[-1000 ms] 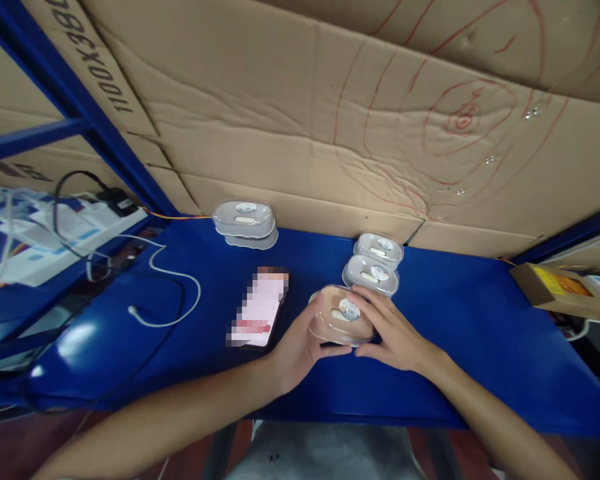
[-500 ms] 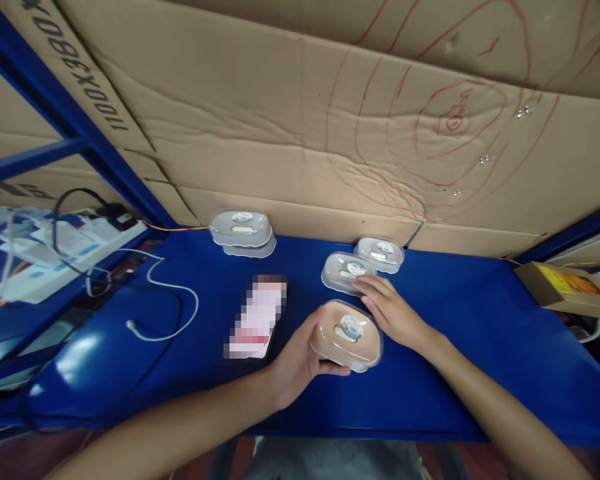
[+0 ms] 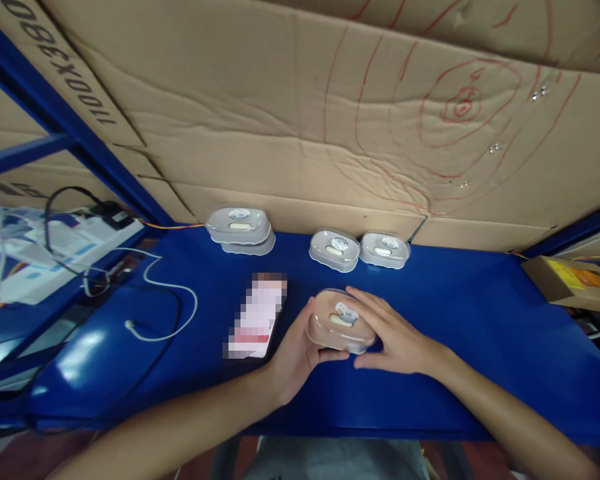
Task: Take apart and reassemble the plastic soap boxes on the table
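Note:
A beige plastic box with a clear lid and a round label [image 3: 337,327] is held above the blue table. My left hand [image 3: 300,350] grips its left side, with the thumb along the edge and fingers underneath. My right hand [image 3: 393,330] closes around its right side, fingers over the lid and thumb low at the near edge. Behind it stand two grey boxes with clear lids, a left one [image 3: 334,251] and a right one [image 3: 387,251], side by side. Farther left, another grey lidded box [image 3: 237,227] is stacked on a similar one.
A phone with a blurred screen [image 3: 257,317] lies left of my hands on the blue table [image 3: 480,333]. White and black cables [image 3: 195,300] and a power strip [image 3: 70,260] are at the left. Cardboard [image 3: 260,120] walls the back. An open carton [image 3: 570,287] sits at the right.
My right hand has come from the front grey box to the beige box. That grey box now stands farther back, beside the other one. My left hand still holds the beige box.

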`<state>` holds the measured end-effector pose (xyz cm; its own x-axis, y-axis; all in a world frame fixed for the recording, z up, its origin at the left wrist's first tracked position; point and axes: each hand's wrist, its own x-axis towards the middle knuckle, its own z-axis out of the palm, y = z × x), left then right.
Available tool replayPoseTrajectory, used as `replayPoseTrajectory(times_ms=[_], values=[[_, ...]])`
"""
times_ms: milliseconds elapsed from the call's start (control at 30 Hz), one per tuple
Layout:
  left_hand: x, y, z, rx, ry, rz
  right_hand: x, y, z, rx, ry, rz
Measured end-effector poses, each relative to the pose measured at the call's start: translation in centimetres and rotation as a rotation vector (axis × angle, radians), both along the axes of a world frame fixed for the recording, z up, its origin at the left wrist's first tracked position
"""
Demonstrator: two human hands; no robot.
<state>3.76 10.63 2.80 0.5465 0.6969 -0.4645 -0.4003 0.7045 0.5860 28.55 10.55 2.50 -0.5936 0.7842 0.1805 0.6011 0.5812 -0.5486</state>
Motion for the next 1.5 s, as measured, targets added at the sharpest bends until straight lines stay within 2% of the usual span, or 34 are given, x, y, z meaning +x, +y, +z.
replayPoseTrajectory(times_ms=[67, 167, 400, 633, 867, 1000, 1200, 1500], values=[[0.1, -0.2, -0.2, 0.02, 0.002, -0.061, 0.3, -1.4, -0.7, 0.008, 0.0, -0.031], [0.2, -0.1, -0.5, 0.066, 0.002, -0.122, 0.6, -2.0, -1.4, 0.014, 0.051, -0.043], [-0.1, 0.4, -0.1, 0.254, -0.047, -0.144, 1.4, -1.4, -1.1, -0.036, 0.168, -0.039], [0.0, 0.0, -0.3, 0.318, 0.048, -0.117, 2.1, -0.7, -2.2, -0.149, 0.363, -0.052], [-0.1, -0.1, -0.8, 0.327, 0.119, -0.084, 2.3, -0.4, -2.7, -0.09, 0.316, -0.032], [-0.2, 0.2, -0.9, 0.307, 0.123, -0.142, 3.3, 0.1, -2.3, -0.056, 0.336, -0.107], [-0.2, 0.1, -1.3, 0.27, 0.14, -0.225, 5.0, 1.7, -2.6, 0.038, 0.13, -0.232], [-0.1, 0.2, -1.2, 0.317, 0.229, -0.228, 5.5, 2.9, -3.4, 0.086, -0.061, -0.23]])
